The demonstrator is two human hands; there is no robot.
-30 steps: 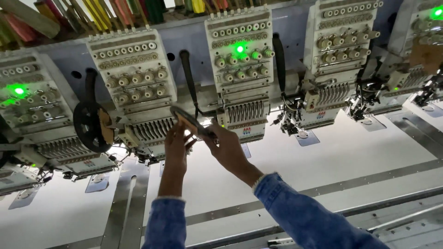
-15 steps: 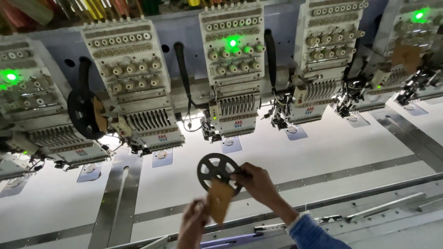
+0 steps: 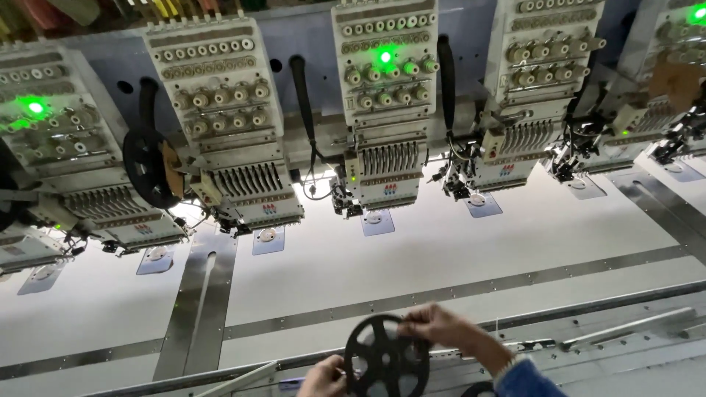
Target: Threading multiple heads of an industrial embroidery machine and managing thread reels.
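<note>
Two hands on one black spoked reel point(image 3: 387, 358), low centre of frame, held over the near rail of the white machine table point(image 3: 412, 257). Right hand point(image 3: 447, 328) has thumb and fingers clamped on the reel's upper right rim; left hand point(image 3: 324, 377) grips the lower left rim, fingers curled closed around the edge. Blue denim cuff point(image 3: 523, 376) at the right wrist.

Labels: each embroidery head point(image 3: 385, 103) carries a small strip label with red and blue marks low on its front face, under the needle row. Pale blue-grey rectangular plates point(image 3: 377, 221) sit on the table directly beneath each head, each with a round white centre.

Green lamp point(image 3: 384, 56) lit on the centre head, another point(image 3: 34, 107) far left, a third at top right.

Second black reel point(image 3: 149, 169) mounted between the two left heads, brown card tag against it. Thread cones along the top edge, colours blurred.
</note>
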